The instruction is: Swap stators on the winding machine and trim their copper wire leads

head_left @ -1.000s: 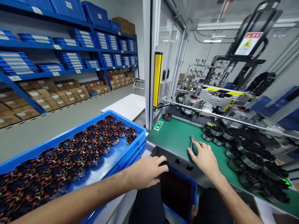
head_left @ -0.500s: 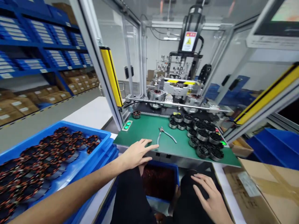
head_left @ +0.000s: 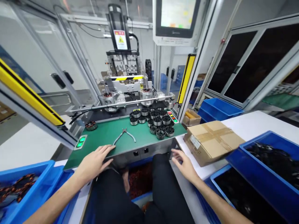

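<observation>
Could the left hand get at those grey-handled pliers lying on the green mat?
Probably yes. The left hand rests open at the near edge of the green mat, and the grey-handled metal pliers lie just beyond its fingers, with only bare mat between.

Bright, even overhead light is flooding the green mat (head_left: 105, 133), leaving only soft shadows on it, while the monitor (head_left: 177, 14) above it is washing out and wide-angle distortion is bending and blurring the frame posts (head_left: 201, 53) either side.
</observation>
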{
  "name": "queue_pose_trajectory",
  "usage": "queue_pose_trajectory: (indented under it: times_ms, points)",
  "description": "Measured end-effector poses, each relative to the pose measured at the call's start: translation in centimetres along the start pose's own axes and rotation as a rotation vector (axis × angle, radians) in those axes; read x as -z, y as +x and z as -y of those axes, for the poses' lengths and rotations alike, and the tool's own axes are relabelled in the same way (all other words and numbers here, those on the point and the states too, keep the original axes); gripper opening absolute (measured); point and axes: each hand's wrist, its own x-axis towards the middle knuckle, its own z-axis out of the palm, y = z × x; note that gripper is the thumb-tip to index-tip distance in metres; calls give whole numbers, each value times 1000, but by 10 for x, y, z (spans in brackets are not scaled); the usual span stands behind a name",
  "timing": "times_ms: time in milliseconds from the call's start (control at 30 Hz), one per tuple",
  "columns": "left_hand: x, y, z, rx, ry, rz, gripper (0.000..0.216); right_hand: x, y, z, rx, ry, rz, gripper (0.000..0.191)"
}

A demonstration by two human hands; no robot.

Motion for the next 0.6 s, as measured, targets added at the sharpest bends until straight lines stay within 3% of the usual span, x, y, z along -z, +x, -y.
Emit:
queue_pose_trajectory:
  times_ms: [133,267,433,600]
  points:
    - [-9,-12,25,-18,45,-10,57,8,43,-6,-284,404,-391,93]
    - [-20,-18,32,-37,72,-45,53,12,93,-13,-326,478,-484,89]
    - [-32,-1,-10,-127,27,-101,50,-8,142,-22,-332,533,-538,66]
    - [-40,34,-48,-98,-133,-49,65,-20,154,-30,-348,580,-609,68]
